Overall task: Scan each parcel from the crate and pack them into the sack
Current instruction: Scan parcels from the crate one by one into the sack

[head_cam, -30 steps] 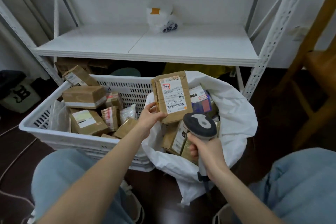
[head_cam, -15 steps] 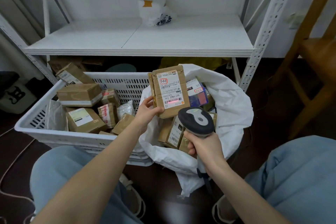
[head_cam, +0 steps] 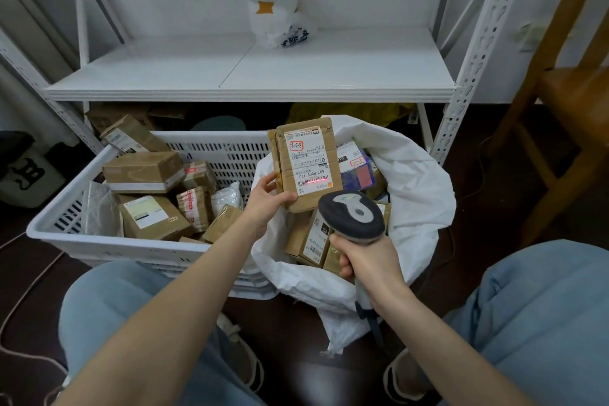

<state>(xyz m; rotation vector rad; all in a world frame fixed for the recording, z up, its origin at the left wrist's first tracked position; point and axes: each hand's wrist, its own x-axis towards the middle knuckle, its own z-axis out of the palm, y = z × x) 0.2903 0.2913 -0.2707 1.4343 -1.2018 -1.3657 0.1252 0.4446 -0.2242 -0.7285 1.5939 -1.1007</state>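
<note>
Holds a brown parcel (head_cam: 306,165) upright over the left side of the sack's mouth with the left grip (head_cam: 268,199): thumb curled onto the label face, fingers behind the lower left corner. Clasps a grey scanner (head_cam: 354,214) by its handle in the right grip (head_cam: 365,260), fingers wrapped fully round, head aimed up at the parcel from just below and to the right, not touching it. Throws a red scan line (head_cam: 318,180) across the lowest barcode on the white label.

On the dark floor, in front of the white shelf (head_cam: 296,69): white sack (head_cam: 418,194), mouth rolled open, pressed against the right end of the white slotted crate (head_cam: 131,249). In the sack, several labelled boxes (head_cam: 316,241). In the crate, more cardboard parcels (head_cam: 145,171) lying jumbled, mostly toward its left and middle. At the back of the shelf, a white plastic bag (head_cam: 280,20).
</note>
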